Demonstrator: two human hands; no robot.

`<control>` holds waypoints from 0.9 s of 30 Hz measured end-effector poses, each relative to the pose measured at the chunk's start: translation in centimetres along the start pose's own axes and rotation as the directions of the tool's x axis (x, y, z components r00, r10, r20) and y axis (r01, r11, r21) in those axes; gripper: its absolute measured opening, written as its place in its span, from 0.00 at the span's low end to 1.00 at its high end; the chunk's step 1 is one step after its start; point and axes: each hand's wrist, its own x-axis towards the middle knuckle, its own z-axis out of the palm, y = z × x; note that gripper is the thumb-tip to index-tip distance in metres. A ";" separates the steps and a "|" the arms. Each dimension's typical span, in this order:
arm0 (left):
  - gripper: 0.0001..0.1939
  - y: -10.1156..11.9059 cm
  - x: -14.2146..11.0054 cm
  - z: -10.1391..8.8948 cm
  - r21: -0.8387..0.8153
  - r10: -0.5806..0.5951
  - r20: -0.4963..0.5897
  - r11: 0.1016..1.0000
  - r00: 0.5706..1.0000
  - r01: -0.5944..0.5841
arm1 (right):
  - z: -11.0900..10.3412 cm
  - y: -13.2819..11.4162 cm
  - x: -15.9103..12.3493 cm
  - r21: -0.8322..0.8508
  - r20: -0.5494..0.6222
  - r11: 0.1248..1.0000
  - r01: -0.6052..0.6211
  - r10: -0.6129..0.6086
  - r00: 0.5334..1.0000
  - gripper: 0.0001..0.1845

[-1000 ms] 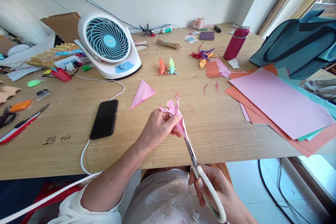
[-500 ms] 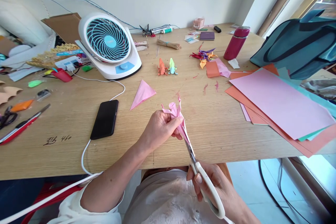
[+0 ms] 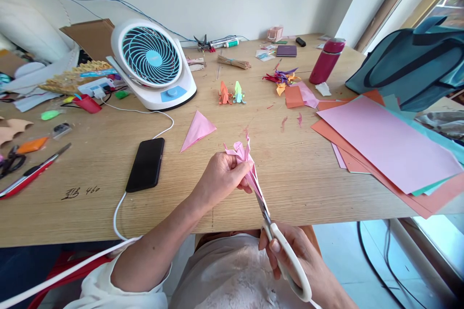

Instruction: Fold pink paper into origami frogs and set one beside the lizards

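Pink paper (image 3: 239, 150) seems bit deeper in scissors (image 3: 289, 251) than one second ago; cut maybe longer. Last half second: almost still. Left hand (image 3: 221, 176) pinches paper over table (image 3: 181, 174), pink triangle (image 3: 197, 131) at 10 o'clock. Right hand (image 3: 311, 258), 5 o'clock from paper, curls around scissors handles. Blade tips, some left fingers hidden; right arm cut off.

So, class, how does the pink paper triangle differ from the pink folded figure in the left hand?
The pink triangle lies on the table; the pink figure is held in the left hand. The triangle has a plain outline; the figure has thin, projecting points. Scissors are at the figure's lower end, away from the triangle. Both are pink paper.
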 end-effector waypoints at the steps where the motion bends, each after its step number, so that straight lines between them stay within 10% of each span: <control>1: 0.18 0.0 0.0 0.0 0.005 0.003 0.003 1.000 1.000 -0.003 | 0.0 0.0 0.0 0.008 -0.001 1.000 0.003 -0.003 1.000 0.31; 27: 0.25 -0.4 -0.1 -0.6 -0.052 0.048 0.063 0.998 0.997 -0.045 | 0.2 1.2 0.1 -0.022 -0.011 1.000 0.003 -0.004 1.000 0.32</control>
